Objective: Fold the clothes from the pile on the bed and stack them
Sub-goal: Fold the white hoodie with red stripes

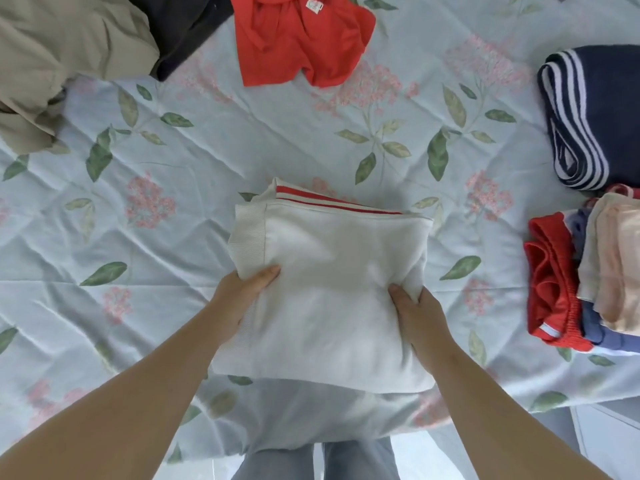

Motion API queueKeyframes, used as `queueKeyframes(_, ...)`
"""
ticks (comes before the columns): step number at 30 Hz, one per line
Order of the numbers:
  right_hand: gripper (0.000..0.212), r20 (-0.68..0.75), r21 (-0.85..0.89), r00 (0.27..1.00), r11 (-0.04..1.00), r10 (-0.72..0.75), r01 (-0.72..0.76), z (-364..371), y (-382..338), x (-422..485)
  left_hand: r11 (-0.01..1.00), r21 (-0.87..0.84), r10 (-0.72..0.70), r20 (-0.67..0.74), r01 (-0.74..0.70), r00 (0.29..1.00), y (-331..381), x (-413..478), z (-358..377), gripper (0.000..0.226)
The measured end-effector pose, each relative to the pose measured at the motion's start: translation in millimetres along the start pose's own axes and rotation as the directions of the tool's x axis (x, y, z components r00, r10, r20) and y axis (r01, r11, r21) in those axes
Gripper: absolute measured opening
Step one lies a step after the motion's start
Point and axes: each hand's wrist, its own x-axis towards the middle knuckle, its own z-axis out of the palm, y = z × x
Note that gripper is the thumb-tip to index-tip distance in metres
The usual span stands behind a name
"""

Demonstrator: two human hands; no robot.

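A folded white knit garment (pixel 329 271) with red stripes along its far edge lies on the floral bed sheet (pixel 207 140) in front of me. My left hand (pixel 242 292) grips its left side, thumb on top and fingers underneath. My right hand (pixel 415 313) grips its right side the same way. At the right edge sits a stack of folded clothes (pixel 588 278) in red, blue and peach. The unfolded pile lies at the far side: a crumpled red garment (pixel 298 39), a dark garment (pixel 183 26) and a beige garment (pixel 59 60).
A folded navy garment with white stripes (pixel 595 116) lies at the far right, beyond the stack. The bed's near edge runs just below the white garment, with my legs (pixel 318 459) and the pale floor (pixel 609 441) under it.
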Motion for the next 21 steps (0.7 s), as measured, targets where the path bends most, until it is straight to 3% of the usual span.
queueKeyframes(6, 0.006, -0.098, -0.003, 0.984, 0.989, -0.146, 0.146, -35.6, -57.1, -0.8, 0.977, -0.191, 0.115, 0.081, -0.097, 0.990, 58.6, -16.5, 20.7, 0.051)
queueKeyframes(10, 0.006, -0.169, -0.089, 0.940, 0.954, -0.297, 0.286, -77.0, -106.5, 34.8, 0.956, -0.224, 0.196, 0.013, -0.188, 0.981, 103.5, -8.1, 64.1, 0.043)
queueKeyframes(12, 0.014, -0.184, -0.171, 0.925, 0.938, -0.332, 0.302, -99.0, -123.1, 65.5, 0.955, -0.115, 0.258, -0.130, -0.273, 0.957, 116.2, 2.6, 92.1, 0.044)
queueKeyframes(13, 0.022, -0.185, -0.207, 0.928, 0.936, -0.323, 0.284, -110.0, -129.2, 82.5, 0.956, 0.080, 0.292, -0.222, -0.281, 0.930, 119.1, 9.9, 106.5, 0.055)
queueKeyframes(14, 0.033, -0.182, -0.245, 0.934, 0.934, -0.307, 0.260, -121.3, -133.9, 99.4, 0.912, 0.347, 0.330, -0.306, -0.218, 0.893, 120.6, 14.3, 121.2, 0.069)
queueKeyframes(16, 0.047, -0.155, -0.323, 0.940, 0.915, -0.303, 0.242, -145.4, -140.5, 132.2, 0.673, 0.731, 0.500, -0.337, -0.113, 0.798, 120.8, 18.6, 153.6, 0.083)
queueKeyframes(18, 0.048, -0.135, -0.373, 0.940, 0.895, -0.314, 0.246, -173.2, -144.7, 160.9, 0.461, 0.870, 0.663, -0.206, -0.175, 0.720, 120.7, 19.8, 193.3, 0.079)
queueKeyframes(21, 0.043, -0.138, -0.466, 0.939, 0.858, -0.314, 0.218, -227.5, -146.4, 189.8, 0.273, 0.921, 0.774, -0.038, -0.279, 0.632, 125.7, 21.1, 263.0, 0.065)
